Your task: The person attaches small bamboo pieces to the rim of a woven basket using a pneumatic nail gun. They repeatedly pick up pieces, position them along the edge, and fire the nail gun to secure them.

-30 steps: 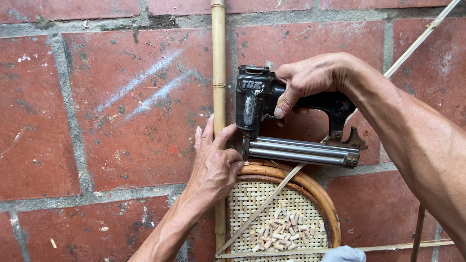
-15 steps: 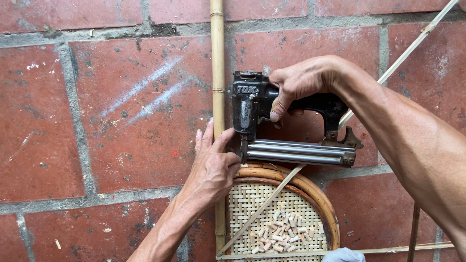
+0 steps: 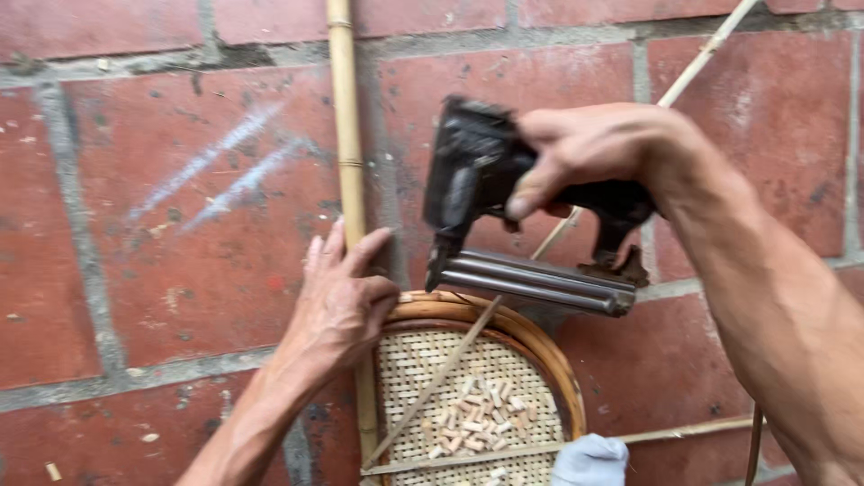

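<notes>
My right hand point(image 3: 589, 153) grips a black nail gun point(image 3: 486, 193) by its handle, nose pointing down just above the top rim of a round rattan frame point(image 3: 531, 337) with a woven cane panel. The gun's metal magazine point(image 3: 540, 282) runs to the right. My left hand point(image 3: 342, 301) presses on the frame's upper left rim, fingers spread against an upright bamboo pole point(image 3: 346, 144). Small wooden pegs point(image 3: 472, 423) lie loose on the woven panel.
Red brick tiles point(image 3: 180, 207) with grey joints lie under everything. A thin cane stick point(image 3: 468, 346) crosses the frame diagonally up toward the top right. A white cloth point(image 3: 589, 461) shows at the bottom edge, beside a thin horizontal cane strip point(image 3: 684, 430).
The nail gun has lifted slightly off the frame's rim and shifted a little, blurred by motion. My left hand keeps its place on the rim and pole.
</notes>
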